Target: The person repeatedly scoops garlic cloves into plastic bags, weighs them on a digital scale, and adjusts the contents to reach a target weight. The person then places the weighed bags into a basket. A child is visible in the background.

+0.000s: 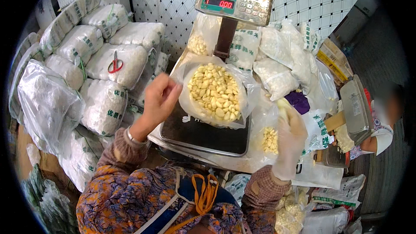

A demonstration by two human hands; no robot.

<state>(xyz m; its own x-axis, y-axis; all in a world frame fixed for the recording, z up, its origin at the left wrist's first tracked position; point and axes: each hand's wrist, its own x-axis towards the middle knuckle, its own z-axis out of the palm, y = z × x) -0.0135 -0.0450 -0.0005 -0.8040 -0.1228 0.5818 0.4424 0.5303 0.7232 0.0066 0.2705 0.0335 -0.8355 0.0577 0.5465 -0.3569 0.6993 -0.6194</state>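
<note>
An open clear plastic bag of peeled garlic cloves (pixel 214 93) sits on the black platform (pixel 203 136) of a digital scale, whose display (pixel 234 0) shows lit red digits. At the bag's left rim is my bare left hand (pixel 161 100), fingers curled and thumb pressed in; whether it pinches the plastic is hidden. My right hand (pixel 291 141), in a translucent glove, is right of the scale and smeared by motion, so its grip does not show. Just left of it, a smaller heap of garlic cloves (pixel 269 140) lies in clear plastic.
Stacked white packed bags (pixel 104 108) fill the left side, with red-handled scissors (pixel 115 64) on top. More filled bags (pixel 277 78) lie behind the scale, beside a purple bag (pixel 297 101). At far right, another person (pixel 383 136) is near a second scale (pixel 356 108).
</note>
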